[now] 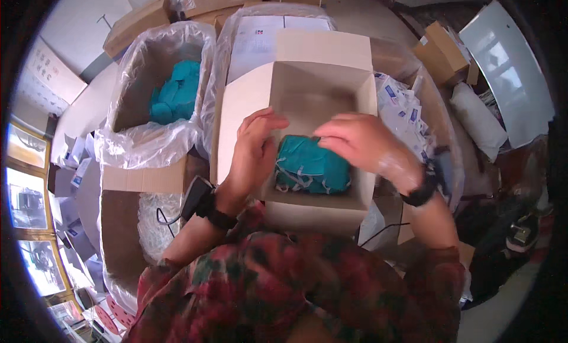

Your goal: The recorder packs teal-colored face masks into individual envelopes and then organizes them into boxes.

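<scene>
Both hands in my view: left hand (pixel 251 147) and right hand (pixel 361 145) pinch teal cloth bundle (pixel 312 165) inside open box (pixel 322 76). Soft, light, floppy; I judge edges best grip.

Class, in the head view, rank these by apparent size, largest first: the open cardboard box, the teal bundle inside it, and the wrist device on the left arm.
1. Open cardboard box
2. Teal bundle
3. Wrist device

All three lie at similar nearness, so the order is clear.
</scene>
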A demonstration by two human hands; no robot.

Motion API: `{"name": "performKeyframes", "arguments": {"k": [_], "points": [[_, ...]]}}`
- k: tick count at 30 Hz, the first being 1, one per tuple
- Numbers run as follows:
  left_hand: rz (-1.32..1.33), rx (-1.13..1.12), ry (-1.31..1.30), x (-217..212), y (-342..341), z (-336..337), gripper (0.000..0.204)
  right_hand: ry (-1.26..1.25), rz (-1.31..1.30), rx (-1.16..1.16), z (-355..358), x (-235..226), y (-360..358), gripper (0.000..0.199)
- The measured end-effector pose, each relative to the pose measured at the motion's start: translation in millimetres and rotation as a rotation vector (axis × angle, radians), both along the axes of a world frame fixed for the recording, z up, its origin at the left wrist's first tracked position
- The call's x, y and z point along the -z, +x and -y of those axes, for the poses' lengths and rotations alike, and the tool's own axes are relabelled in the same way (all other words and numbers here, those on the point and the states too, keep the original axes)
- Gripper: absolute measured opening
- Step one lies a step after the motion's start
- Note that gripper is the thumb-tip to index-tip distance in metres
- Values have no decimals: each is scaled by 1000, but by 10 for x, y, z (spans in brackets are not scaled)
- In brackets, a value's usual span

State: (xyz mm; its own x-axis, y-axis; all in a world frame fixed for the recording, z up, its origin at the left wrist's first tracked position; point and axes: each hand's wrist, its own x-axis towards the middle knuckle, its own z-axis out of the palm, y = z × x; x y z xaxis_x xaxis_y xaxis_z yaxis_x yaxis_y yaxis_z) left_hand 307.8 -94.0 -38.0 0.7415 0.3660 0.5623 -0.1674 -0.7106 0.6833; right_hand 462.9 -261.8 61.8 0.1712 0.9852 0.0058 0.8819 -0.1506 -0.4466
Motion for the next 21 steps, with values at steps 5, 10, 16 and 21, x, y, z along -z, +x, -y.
{"name": "performKeyframes", "arguments": {"k": [5, 10, 16, 21], "points": [[-14, -44, -53, 50, -90, 77, 46, -429, 110, 34, -621, 749, 76, 32], [-29, -147, -30, 58, -90, 81, 46, -782, 237, 48, -793, 1161, 114, 57], [37, -167, 84, 77, 57, 12, 41, -566, 186, 43, -773, 1485, 174, 67], [-25, -19, 151, 51, 26, -92, 33, -234, 252, 46, -676, 1494, 276, 37]]}}
